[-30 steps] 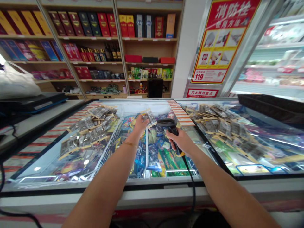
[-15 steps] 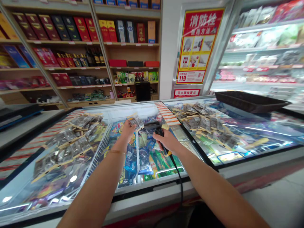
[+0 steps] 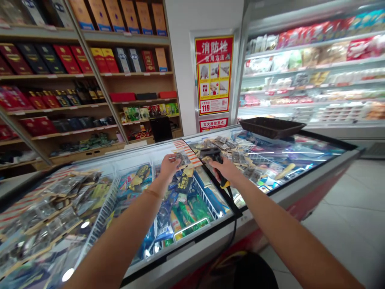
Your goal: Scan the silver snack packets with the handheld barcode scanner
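Note:
My left hand [image 3: 168, 167] pinches a small clear packet with dark contents [image 3: 183, 159] above the chest freezer's basket section. My right hand [image 3: 226, 170] is wrapped round the grip of a black barcode scanner [image 3: 210, 152], whose head points left towards the packet. A cable runs down from the scanner's yellow-tipped handle. Similar packets on tan card strips lie in a left pile [image 3: 54, 206] and a right pile [image 3: 237, 156] on the freezer glass. Under my hands, bagged frozen goods [image 3: 183, 212] sit in white wire baskets.
A black plastic tray [image 3: 272, 127] rests at the freezer's far right. Behind stand wooden shelves [image 3: 138, 74] of boxes and bottles, a dark chair back [image 3: 161, 128] and a red poster [image 3: 214, 76]. A lit refrigerated display [image 3: 313, 84] fills the right background.
My view has turned right. Both hands have moved right over the freezer, still holding the packet and the barcode scanner, and the scanner now overlaps the right pile's edge in view.

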A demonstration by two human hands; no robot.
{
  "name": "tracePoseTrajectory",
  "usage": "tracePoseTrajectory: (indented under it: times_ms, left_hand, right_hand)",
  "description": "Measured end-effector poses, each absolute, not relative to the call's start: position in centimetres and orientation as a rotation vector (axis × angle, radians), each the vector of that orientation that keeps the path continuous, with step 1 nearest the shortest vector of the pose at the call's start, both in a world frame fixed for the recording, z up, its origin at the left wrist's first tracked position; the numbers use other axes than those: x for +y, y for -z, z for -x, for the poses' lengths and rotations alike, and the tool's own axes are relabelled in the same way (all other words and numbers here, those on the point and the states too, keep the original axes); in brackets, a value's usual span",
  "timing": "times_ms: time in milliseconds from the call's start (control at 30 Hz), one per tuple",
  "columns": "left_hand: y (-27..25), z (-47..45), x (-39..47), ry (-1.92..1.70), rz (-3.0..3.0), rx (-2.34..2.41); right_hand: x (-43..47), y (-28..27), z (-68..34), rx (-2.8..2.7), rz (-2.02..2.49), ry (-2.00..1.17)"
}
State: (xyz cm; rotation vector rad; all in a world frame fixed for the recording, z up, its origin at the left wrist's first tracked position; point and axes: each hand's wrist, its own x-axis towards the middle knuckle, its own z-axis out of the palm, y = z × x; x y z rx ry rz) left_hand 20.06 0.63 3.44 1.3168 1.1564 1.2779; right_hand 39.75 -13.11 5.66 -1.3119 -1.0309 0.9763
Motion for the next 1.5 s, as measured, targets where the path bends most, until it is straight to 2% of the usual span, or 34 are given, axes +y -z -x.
tracePoseTrajectory:
  times_ms: [300,533,733,1033,1300,1400,1500]
  left_hand:
    - [-5.6,-37.1,1.3,-1.127,-1.464,0.847]
    - [-4.9,-38.7,2.1,-1.191,-1.607,0.83]
    - [-3.8,-30.8,3.4,-1.23,-1.716,1.096]
    - [-2.3,-9.8,1.0,-1.09,-1.759,1.792]
    - [-3.3,4.4,-5.7,-0.355,-1.888,2.622]
    - [-3.4,6.3,-7.5,-0.07,-1.765,2.666]
    - [-3.1,6.1,-8.5,0.01,-1.756,2.58]
  right_hand:
    - [-15.0,-6.9,-50.1,-0.771,1.424,-0.825]
    - [-14.6,-5.4,-50.4,-0.744,1.453,-0.845]
    - [-13.4,-5.2,-47.2,-0.777,1.449,-0.898]
    - [-10.0,-5.4,-34.7,-0.999,1.355,-1.048]
    - [-7.6,-2.8,-24.0,-1.115,1.204,-1.24]
    - [-7.2,-1.4,-23.5,-1.099,1.225,-1.29]
    - [-7.1,-0.8,-24.1,-1.055,1.258,-1.296]
